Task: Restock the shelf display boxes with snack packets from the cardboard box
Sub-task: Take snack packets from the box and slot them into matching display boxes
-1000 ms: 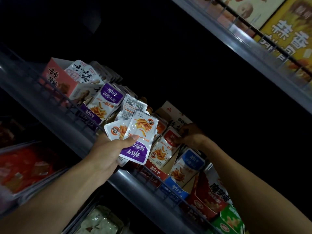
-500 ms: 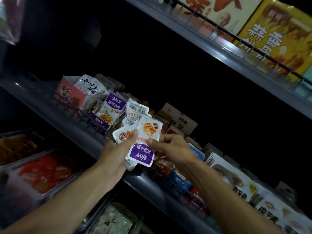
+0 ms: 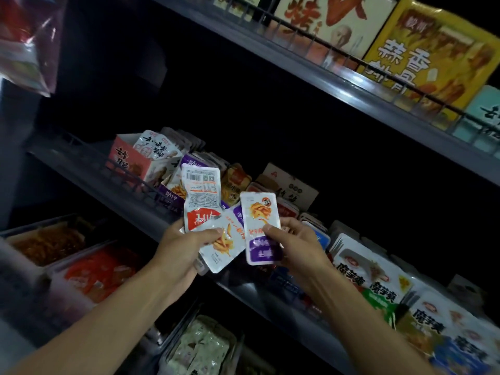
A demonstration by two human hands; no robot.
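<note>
The left hand (image 3: 180,249) holds a small fan of snack packets (image 3: 205,212) in front of the middle shelf (image 3: 140,209), thumb pressed across their lower halves. One of these packets shows its back, with barcode and small print; another shows its front, with an orange picture. The right hand (image 3: 293,243) pinches a single purple-bottomed packet (image 3: 260,227) between thumb and fingers, just beside the fan and touching it at the edge. The two hands are close together, each clamped on packets.

Behind them on the shelf stands a row of open display boxes. The pink box (image 3: 130,162) at the left end holds upright white packets. The purple box (image 3: 173,192) next to it holds packets with the same purple band. Further right, boxes with red and blue packets are partly hidden by the hands. On the shelf below, clear tubs (image 3: 89,272) hold red and brown packets. The cardboard box cannot be seen.
</note>
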